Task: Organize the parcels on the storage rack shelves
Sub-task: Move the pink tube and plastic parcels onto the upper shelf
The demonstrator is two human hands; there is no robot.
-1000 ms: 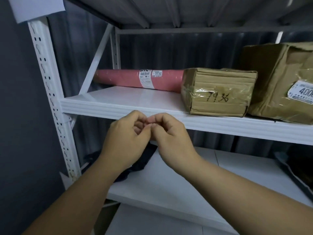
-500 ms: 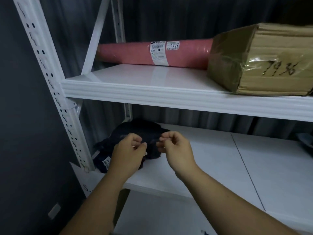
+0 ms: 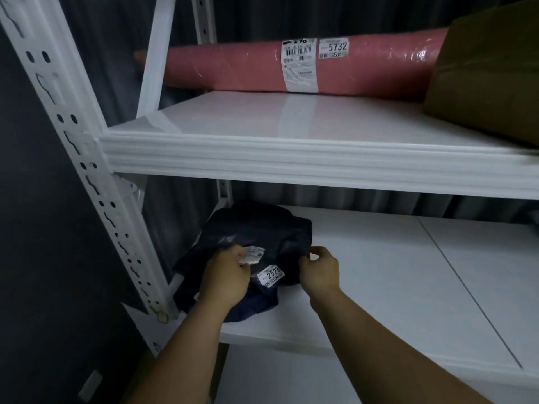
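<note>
A dark navy plastic parcel bag [image 3: 256,237] lies at the left end of the lower white shelf [image 3: 379,287], with a white label reading 2523 on its front. My left hand [image 3: 226,279] rests on the bag's left front, fingers closed on the bag beside a small white label. At the bag's right edge, my right hand [image 3: 319,271] pinches the plastic with its fingertips. On the upper shelf [image 3: 262,158] lies a long pink roll parcel [image 3: 233,68] labelled 5732, and a brown cardboard box [image 3: 490,80] stands to its right.
The rack's white perforated upright [image 3: 73,141] stands close on the left against a dark wall. A white diagonal brace [image 3: 151,62] crosses in front of the pink roll's left end. A seam [image 3: 466,287] splits the lower shelf's bare white surface to the right of the bag.
The view has dropped from the upper shelf to the lower one. Both hands moved down and forward from mid-air onto the dark bag and took hold of it.
</note>
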